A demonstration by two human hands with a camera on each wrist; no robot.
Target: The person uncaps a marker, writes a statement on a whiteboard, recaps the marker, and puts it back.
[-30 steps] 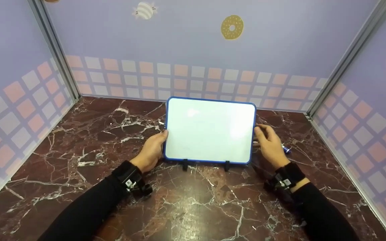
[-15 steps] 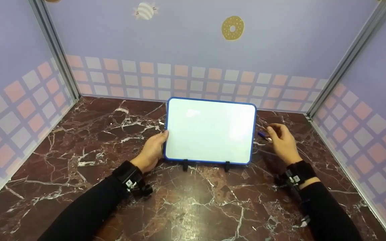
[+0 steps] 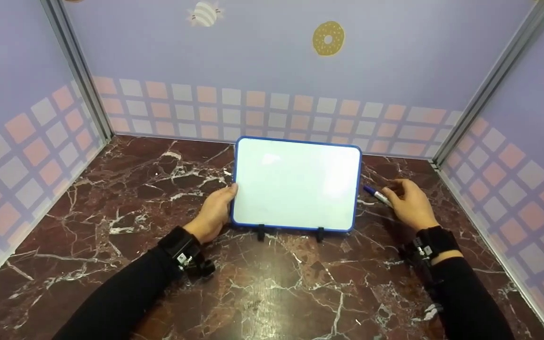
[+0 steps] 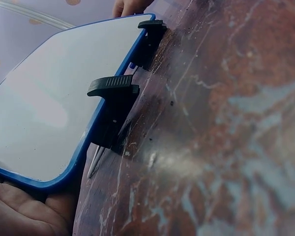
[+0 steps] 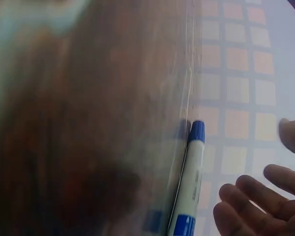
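A small whiteboard (image 3: 291, 186) with a blue frame leans upright on a stand, its lower edge behind two black clips (image 3: 320, 234). My left hand (image 3: 213, 212) grips the board's left edge, thumb at the front and fingers behind. In the left wrist view that hand (image 4: 27, 211) supports the frame's corner. To the right of the board lies a white marker (image 3: 379, 196) with a blue cap. My right hand (image 3: 411, 205) hovers beside it, fingers loosely bent. The right wrist view shows a gap between the marker (image 5: 191, 172) and the fingers (image 5: 275, 196).
The reddish-brown marbled tabletop (image 3: 262, 288) reaches to a lilac back wall (image 3: 272, 56) with pink and white squares. Side walls with metal corner posts (image 3: 489, 80) bound it left and right. A thin metal rod (image 4: 94, 162) of the stand touches the table.
My right hand has left the board's right edge and moved rightward, revealing the marker. The left hand and the whiteboard have stayed in place.
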